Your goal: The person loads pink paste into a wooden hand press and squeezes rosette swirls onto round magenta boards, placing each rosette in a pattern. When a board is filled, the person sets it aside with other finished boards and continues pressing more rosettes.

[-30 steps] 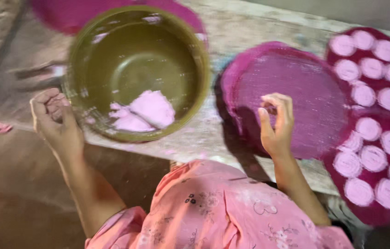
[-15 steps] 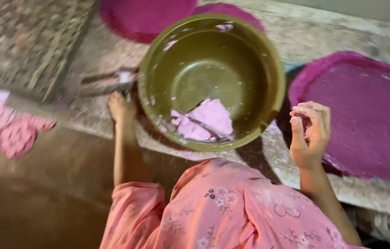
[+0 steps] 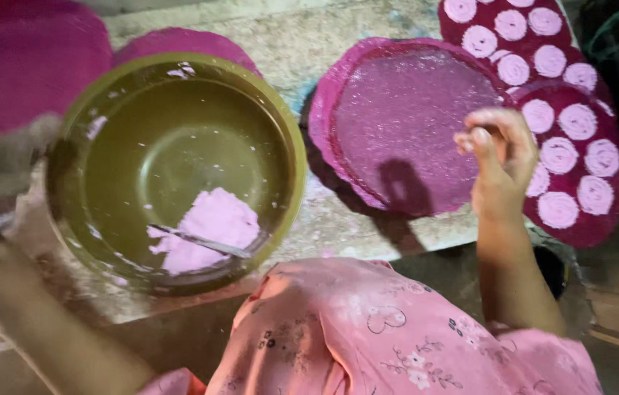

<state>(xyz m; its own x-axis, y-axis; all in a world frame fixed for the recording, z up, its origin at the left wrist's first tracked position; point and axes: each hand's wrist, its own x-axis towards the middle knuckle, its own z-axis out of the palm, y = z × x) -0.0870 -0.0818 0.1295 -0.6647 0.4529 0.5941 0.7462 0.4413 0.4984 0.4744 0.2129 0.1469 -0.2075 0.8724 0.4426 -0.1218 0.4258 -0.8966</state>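
The right hand hovers over an empty magenta tray, fingers curled together, pinching nothing visible. Left of the fingers, pink dough sits in an olive bowl. The left hand is blurred; its fingers cannot be made out.

Right hand: raised on an upright forearm, fingers curled loosely inward, fingertips drawn together near the thumb
Right forearm: bare, seen rising from a pink flowered sleeve
Left hand: blurred at the frame's left edge, its grip not discernible
Left forearm: bare, stretched from lower centre toward the left, heavily blurred
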